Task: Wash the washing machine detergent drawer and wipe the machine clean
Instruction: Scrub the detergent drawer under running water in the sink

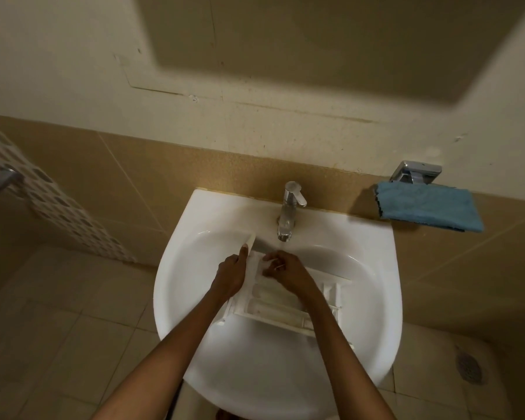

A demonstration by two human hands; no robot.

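Left grip [231,274] clamped on detergent drawer [270,309], 9 o'clock edge; right grip [288,271] pinching 12 o'clock end. Lying in sink [176,268], tap [288,207] at 12 o'clock. Judged light, stiff, wet-slippery; hold by side walls.

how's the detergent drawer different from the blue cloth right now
The detergent drawer is white, rigid, lying in the sink under the tap; the blue cloth is soft, folded, on the wall holder. The left hand and right hand are on the detergent drawer; the blue cloth is untouched.
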